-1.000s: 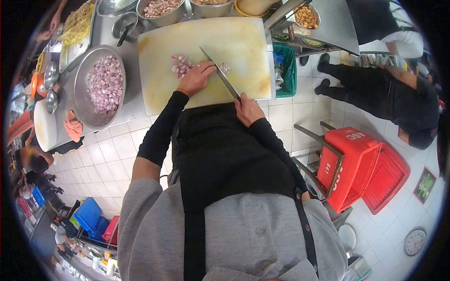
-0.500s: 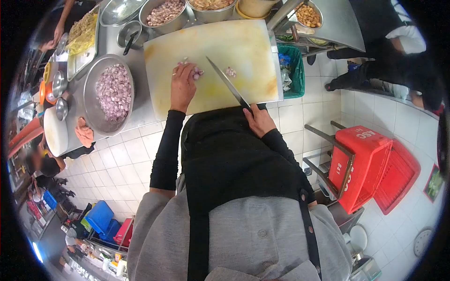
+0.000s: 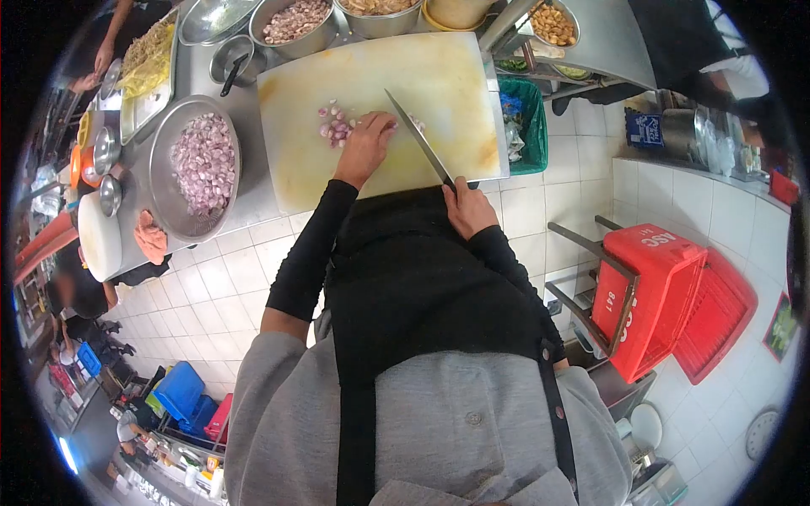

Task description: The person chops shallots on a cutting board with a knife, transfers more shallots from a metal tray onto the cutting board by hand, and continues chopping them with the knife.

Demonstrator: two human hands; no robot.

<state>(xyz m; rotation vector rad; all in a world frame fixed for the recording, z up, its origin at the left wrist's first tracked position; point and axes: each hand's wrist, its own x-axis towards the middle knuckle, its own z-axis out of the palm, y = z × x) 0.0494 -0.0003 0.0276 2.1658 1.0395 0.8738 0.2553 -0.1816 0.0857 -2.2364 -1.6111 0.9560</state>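
Note:
My right hand [image 3: 467, 208] is wrapped round the handle of a long kitchen knife [image 3: 419, 139], whose blade points up and left across the white cutting board [image 3: 295, 173]. To the left of the blade, my left hand [image 3: 364, 150] rests on the board with its fingers closed on a shallot [image 3: 391, 127], mostly covered by the fingertips. A small heap of peeled shallots [image 3: 336, 131] lies just left of that hand. Some cut shallot pieces [image 3: 418, 124] are on the far side of the blade, partly hidden by it.
Left of the board stands a large metal colander [image 3: 158, 169] full of shallots [image 3: 204, 164]. Metal bowls of food [image 3: 297, 24] line the board's far edge. A green-lined bin [image 3: 531, 160] is at the right; a red crate [image 3: 645, 295] sits further back. A co-worker's hand [image 3: 84, 83] shows upper left.
My left hand has moved right from the shallot heap to beside the blade, uncovering the heap. The knife has shifted slightly right. At the right, a person's dark-clothed legs have moved mostly out of sight.

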